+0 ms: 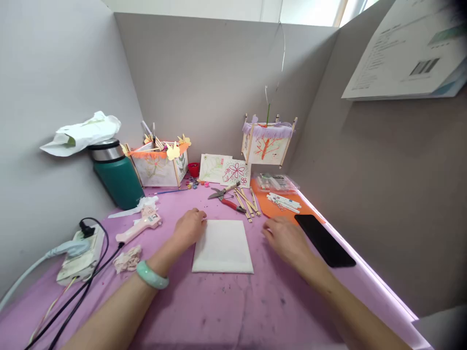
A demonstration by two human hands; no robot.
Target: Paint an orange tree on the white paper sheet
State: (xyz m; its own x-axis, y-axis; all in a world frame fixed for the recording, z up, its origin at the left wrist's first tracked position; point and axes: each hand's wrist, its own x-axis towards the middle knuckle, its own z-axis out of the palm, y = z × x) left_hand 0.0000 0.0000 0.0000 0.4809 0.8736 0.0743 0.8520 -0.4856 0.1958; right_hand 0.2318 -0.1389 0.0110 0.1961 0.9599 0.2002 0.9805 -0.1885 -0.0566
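- 10 o'clock from the sheet: a pink glue gun (pixel 140 224) lies near a black cord (pixel 104 257) from a power strip (pixel 82 253). A careless sweep of the arm could snag the cord and drag things off (whether the gun is hot, I can't tell).
- Left hand (pixel 189 228): fingers loosely curled, holding nothing, at the top-left corner of the white sheet (pixel 222 247).
- Centre: the sheet lies flat and unweighted, so a brush could shift it.
- 12 o'clock: open shears (pixel 221 193) sit beside loose wooden sticks (pixel 246 204); a hasty reach could meet the blades.
- Right hand (pixel 286 239): fingers spread wide, empty, just beside the sheet; a black phone (pixel 324 240) at 3 o'clock could get knocked.
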